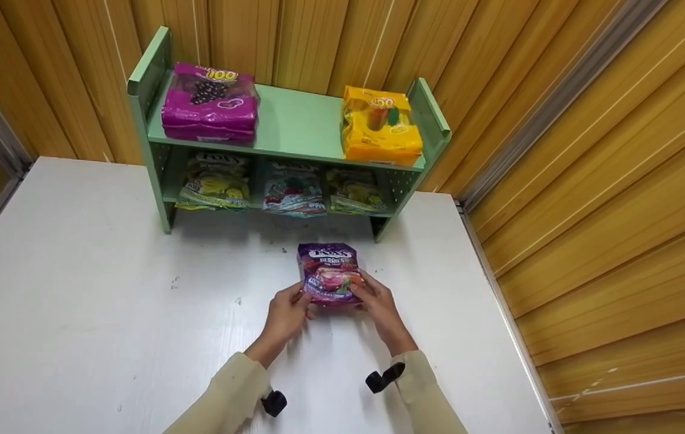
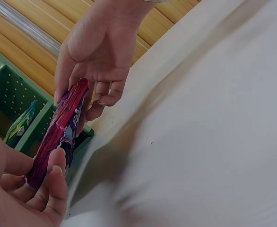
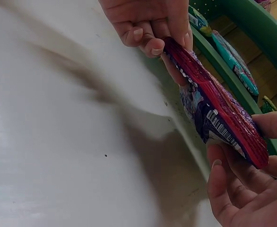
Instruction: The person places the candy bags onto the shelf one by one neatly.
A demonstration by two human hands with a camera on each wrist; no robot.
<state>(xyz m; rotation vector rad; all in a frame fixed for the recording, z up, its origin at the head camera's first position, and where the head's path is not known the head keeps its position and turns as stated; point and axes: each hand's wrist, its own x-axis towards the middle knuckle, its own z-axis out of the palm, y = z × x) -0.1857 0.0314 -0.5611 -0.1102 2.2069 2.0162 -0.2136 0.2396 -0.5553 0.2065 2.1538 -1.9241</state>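
A purple candy bag [image 1: 329, 271] with a berries label is held up over the white table, in front of a green shelf. My left hand [image 1: 286, 319] pinches its lower left corner, thumb on the front and fingers behind. On the lower right corner, my right hand [image 1: 382, 310] grips in the same way. Both wrist views show the bag [image 2: 58, 132] edge-on, its crimped bottom seam toward the cameras and a barcode on the back. A shadow below it in the right wrist view shows it is off the table.
The green shelf [image 1: 300, 123] stands at the back against wood-patterned walls. On top are a purple bag [image 1: 210, 105] at left and a yellow bag [image 1: 381, 126] at right. The lower level holds a yellow-green bag [image 1: 216, 184], a teal bag [image 1: 294, 190] and another yellow-green bag [image 1: 356, 191].
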